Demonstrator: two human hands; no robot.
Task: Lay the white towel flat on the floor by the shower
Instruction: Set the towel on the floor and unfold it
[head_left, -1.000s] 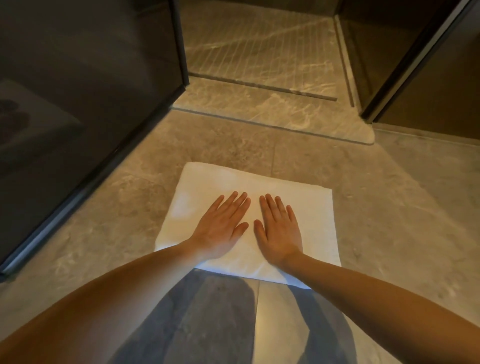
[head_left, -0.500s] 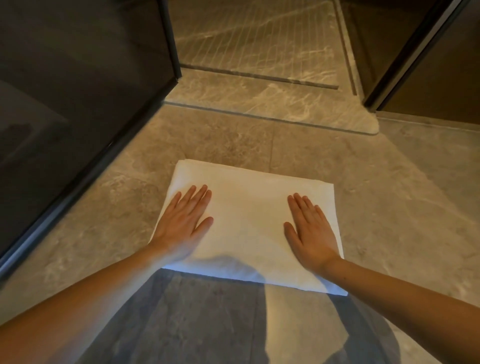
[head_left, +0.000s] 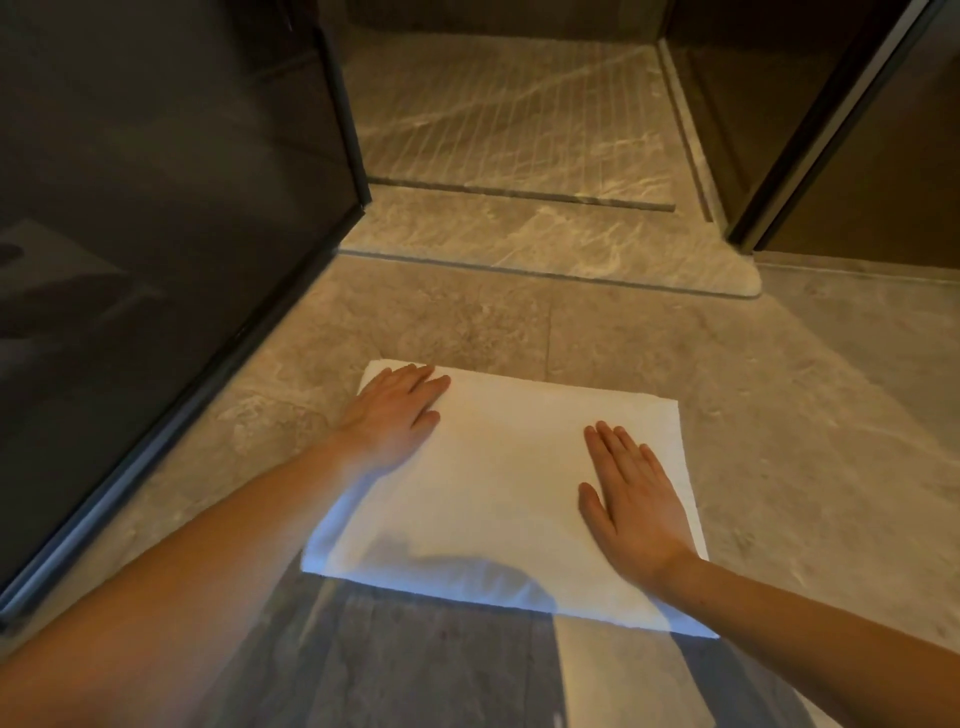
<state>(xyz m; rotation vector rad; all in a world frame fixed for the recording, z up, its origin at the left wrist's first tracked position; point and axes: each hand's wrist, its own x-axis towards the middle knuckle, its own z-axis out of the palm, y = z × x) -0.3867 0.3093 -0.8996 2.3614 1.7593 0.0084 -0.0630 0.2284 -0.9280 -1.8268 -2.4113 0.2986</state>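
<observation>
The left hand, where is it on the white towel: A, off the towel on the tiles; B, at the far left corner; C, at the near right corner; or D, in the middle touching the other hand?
B: the left hand lies flat at the far left corner of the white towel, apart from the right hand, which rests near the towel's right edge.
</observation>
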